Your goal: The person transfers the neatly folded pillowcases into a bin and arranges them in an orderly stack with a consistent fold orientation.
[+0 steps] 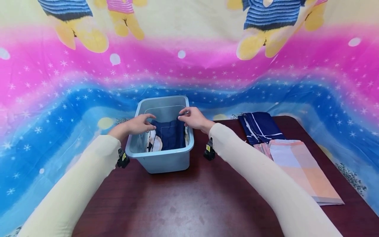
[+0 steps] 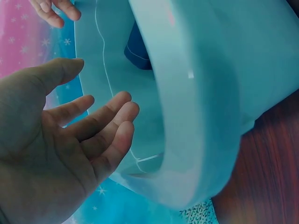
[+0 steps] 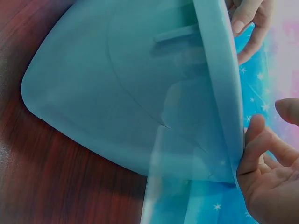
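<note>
Cream slvs (image 1: pixel 74 177), blk wrist cams (image 1: pixel 209 154), ylw tags (image 1: pixel 208 148)

bin (image 1: pixel 168 163): smooth, semi-glossy plastic. navy bundle (image 1: pixel 168 135) inside: matt cloth. tabletop (image 1: pixel 177 204): glossy wood grain.

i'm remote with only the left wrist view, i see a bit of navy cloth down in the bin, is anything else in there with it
Observer: Yes, the head view shows a pale patterned cloth at the left of the navy cloth inside the bin.
Operator: ok and what's on the table past the bin's right side
Observer: A white-lined navy cloth and a peach checked cloth lie folded on the table there.
</note>
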`<state>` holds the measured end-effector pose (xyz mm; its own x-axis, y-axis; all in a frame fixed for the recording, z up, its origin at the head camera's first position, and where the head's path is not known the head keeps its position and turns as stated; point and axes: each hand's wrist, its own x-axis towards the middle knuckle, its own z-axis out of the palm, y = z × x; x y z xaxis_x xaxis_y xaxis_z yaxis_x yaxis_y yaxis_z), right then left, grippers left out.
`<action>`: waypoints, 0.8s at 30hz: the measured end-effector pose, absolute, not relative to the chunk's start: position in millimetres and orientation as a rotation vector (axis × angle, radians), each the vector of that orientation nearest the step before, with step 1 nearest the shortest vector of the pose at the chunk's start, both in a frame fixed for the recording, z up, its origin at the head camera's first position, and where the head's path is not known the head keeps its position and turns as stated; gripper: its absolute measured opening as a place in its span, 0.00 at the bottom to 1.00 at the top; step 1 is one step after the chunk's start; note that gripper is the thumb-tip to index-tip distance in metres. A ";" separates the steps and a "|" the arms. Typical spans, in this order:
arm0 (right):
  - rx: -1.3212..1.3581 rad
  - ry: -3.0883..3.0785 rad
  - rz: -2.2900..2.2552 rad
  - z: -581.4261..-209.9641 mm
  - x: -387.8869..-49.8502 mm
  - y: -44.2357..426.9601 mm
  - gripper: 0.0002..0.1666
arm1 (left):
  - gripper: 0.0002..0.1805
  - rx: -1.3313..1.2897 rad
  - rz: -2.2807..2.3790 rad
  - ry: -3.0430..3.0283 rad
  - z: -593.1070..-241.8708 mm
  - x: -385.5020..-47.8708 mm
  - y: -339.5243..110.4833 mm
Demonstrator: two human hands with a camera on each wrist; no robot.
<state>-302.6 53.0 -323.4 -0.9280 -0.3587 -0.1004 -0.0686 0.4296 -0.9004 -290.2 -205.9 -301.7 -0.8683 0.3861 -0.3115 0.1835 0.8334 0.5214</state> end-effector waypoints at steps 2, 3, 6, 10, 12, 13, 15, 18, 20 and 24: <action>-0.384 2.403 -1.487 -322.8 -301.6 54.9 0.21 | 0.30 0.424 0.691 2.600 -300.7 -289.6 -206.0; -0.392 2.403 -1.479 -322.5 -301.1 55.7 0.21 | 0.30 0.425 0.693 2.598 -300.4 -289.5 -206.3; -0.408 2.391 -1.478 -321.9 -299.6 57.8 0.21 | 0.30 0.423 0.698 2.603 -300.1 -288.6 -207.8; -0.421 2.366 -1.512 -323.2 -297.9 60.9 0.21 | 0.30 0.418 0.714 2.601 -301.6 -288.5 -210.5; -0.424 2.353 -1.540 -324.3 -296.7 62.5 0.20 | 0.31 0.412 0.727 2.592 -302.2 -287.8 -211.6; -0.426 2.347 -1.554 -324.8 -296.1 63.4 0.20 | 0.31 0.412 0.730 2.588 -302.4 -287.5 -212.1; -0.434 2.336 -1.580 -325.4 -294.8 64.9 0.20 | 0.31 0.412 0.728 2.587 -302.7 -286.3 -212.9; -0.452 2.319 -1.604 -325.1 -293.4 68.1 0.20 | 0.31 0.409 0.731 2.587 -302.5 -285.0 -212.9; -0.461 2.309 -1.607 -324.9 -292.0 70.0 0.20 | 0.30 0.410 0.745 2.582 -302.9 -283.6 -213.0; -0.470 2.316 -1.590 -323.7 -286.2 74.3 0.20 | 0.30 0.414 0.789 2.553 -303.9 -281.0 -212.9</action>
